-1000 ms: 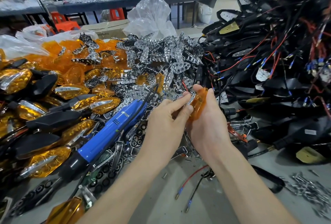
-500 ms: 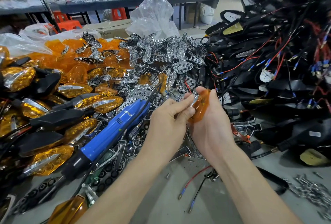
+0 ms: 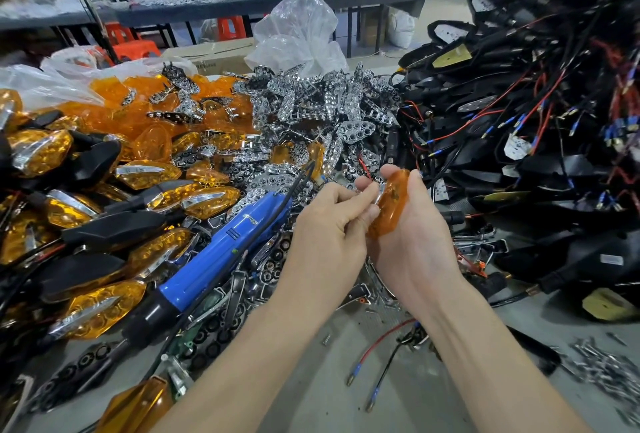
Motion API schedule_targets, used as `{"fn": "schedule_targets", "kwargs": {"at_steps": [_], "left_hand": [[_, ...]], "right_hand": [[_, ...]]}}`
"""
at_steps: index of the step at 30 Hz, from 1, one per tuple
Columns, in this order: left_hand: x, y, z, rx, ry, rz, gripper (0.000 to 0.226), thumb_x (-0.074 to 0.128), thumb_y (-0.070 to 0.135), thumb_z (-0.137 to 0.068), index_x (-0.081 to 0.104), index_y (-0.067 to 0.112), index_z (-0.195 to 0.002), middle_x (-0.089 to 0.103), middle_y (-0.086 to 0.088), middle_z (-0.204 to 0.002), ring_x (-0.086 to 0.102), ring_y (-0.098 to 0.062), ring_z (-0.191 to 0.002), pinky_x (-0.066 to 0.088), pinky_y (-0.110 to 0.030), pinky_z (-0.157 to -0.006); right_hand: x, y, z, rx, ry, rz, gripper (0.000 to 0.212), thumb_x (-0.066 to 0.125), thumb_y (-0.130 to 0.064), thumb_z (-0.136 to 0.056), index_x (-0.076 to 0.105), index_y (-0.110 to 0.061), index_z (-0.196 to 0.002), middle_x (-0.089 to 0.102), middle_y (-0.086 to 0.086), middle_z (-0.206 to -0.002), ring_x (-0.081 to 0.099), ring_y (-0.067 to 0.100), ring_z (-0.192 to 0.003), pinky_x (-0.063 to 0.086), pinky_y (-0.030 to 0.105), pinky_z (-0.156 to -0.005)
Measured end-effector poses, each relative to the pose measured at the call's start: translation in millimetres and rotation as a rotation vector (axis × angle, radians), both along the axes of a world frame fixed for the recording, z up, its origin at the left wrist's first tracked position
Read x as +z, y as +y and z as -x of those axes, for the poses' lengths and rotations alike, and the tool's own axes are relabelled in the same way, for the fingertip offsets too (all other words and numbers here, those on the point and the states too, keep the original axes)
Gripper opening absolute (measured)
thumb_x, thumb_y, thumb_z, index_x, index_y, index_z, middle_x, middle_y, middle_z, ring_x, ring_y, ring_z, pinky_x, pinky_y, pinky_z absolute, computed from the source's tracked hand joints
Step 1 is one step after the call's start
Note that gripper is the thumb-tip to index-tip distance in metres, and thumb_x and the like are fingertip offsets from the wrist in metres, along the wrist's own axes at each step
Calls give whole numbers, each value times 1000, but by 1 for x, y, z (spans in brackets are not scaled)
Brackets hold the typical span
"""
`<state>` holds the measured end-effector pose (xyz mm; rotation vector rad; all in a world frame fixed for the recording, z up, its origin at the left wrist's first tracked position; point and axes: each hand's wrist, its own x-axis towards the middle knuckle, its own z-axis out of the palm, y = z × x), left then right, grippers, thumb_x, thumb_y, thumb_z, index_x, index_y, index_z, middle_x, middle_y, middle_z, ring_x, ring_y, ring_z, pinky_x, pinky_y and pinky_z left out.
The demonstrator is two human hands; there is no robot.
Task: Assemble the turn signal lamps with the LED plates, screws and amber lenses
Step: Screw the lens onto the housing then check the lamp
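Note:
My right hand (image 3: 414, 242) grips an amber lens (image 3: 389, 204) held on edge, thumb over its top end. My left hand (image 3: 332, 224) pinches a small chrome piece (image 3: 380, 190) against the lens's left face with curled fingers. What lies inside the lens is hidden by my fingers. A heap of chrome LED plates (image 3: 311, 110) sits just beyond my hands. Loose amber lenses (image 3: 138, 114) pile at the back left. Black lamp housings with red and black wires (image 3: 536, 127) are stacked on the right. Loose screws (image 3: 609, 373) lie at the lower right.
A blue electric screwdriver (image 3: 214, 259) with a black cable lies to the left of my left arm. Finished amber lamps (image 3: 93, 308) are heaped at the far left. A clear plastic bag (image 3: 298, 34) stands behind the plates. Wire ends (image 3: 377, 363) lie on the grey table.
My two hands stay together on the lens. My left fingers have curled in more tightly against the lens's face, and the lens sits slightly more upright.

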<state>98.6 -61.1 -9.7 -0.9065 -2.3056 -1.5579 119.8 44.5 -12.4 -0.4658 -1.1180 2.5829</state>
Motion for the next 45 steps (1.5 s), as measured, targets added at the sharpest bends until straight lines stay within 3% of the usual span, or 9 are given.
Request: {"fn": "schedule_targets", "kwargs": {"at_steps": [8, 13, 19, 24, 27, 30, 36, 40, 45], "left_hand": [[-6, -2, 0, -19, 159, 96, 33, 56, 9, -100, 66, 9, -131, 62, -4, -108, 58, -11, -116, 51, -30, -98], [1, -3, 4, -29, 129, 112, 32, 50, 17, -104, 64, 13, -132, 55, 3, -107, 54, 1, -103, 40, -8, -88], [10, -17, 15, -151, 36, 196, 43, 56, 40, -99, 48, 40, -142, 52, 22, -121, 59, 3, -107, 46, -18, -94], [12, -16, 13, -16, 162, 152, 41, 63, 31, -95, 50, 44, -131, 56, 25, -108, 58, 9, -95, 40, -3, -81], [13, -17, 13, 96, 157, 58, 31, 61, 25, -96, 59, 32, -126, 60, 22, -105, 57, 8, -95, 39, -2, -81], [15, -20, 19, 142, 90, 9, 24, 61, 21, -97, 65, 30, -119, 64, 22, -104, 58, 6, -98, 42, -7, -81], [18, -24, 24, 42, 35, 127, 29, 58, 21, -99, 67, 24, -126, 64, 18, -106, 59, 1, -97, 44, -9, -82], [20, -25, 25, -30, -89, 137, 41, 56, 21, -100, 53, 28, -140, 62, 23, -112, 59, 10, -99, 44, -4, -83], [16, -17, 21, 59, -243, -40, 20, 60, 23, -97, 63, 33, -114, 72, 19, -96, 65, 5, -92, 53, -15, -80]], "right_hand": [[6, 0, -4, 50, 9, -10, 41, 31, -44, -110, 64, -21, -98, 71, 7, -94, 67, 19, -85, 50, 38, -89], [12, 1, -2, 62, 60, 94, 39, 31, -44, -110, 62, -21, -100, 70, 7, -93, 69, 20, -84, 55, 35, -80], [12, 10, -3, 107, 199, 212, 38, 33, -48, -107, 60, -21, -104, 71, 11, -108, 72, 27, -96, 62, 47, -83], [2, 9, -1, 149, 251, 155, 33, 42, -50, -99, 62, -24, -102, 70, 7, -109, 58, 33, -112, 37, 63, -116], [-1, 5, 1, 118, 326, -11, 32, 48, -44, -96, 59, -22, -116, 73, 5, -111, 67, 24, -106, 57, 48, -97], [-2, 3, -1, 0, 293, -431, 31, 68, -41, -88, 66, -33, -119, 76, -2, -110, 72, 16, -107, 60, 30, -86], [-2, 9, -4, -114, 145, -797, 20, 79, -19, -88, 70, -36, -96, 76, -6, -96, 74, 13, -87, 63, 32, -80], [-3, 9, -4, -153, 84, -787, 14, 80, -22, -88, 68, -25, -95, 77, -4, -91, 74, 15, -83, 62, 35, -77], [-6, 6, 0, -133, 88, -589, 14, 76, -8, -90, 63, -12, -92, 77, 4, -88, 76, 16, -84, 61, 23, -70]]}}
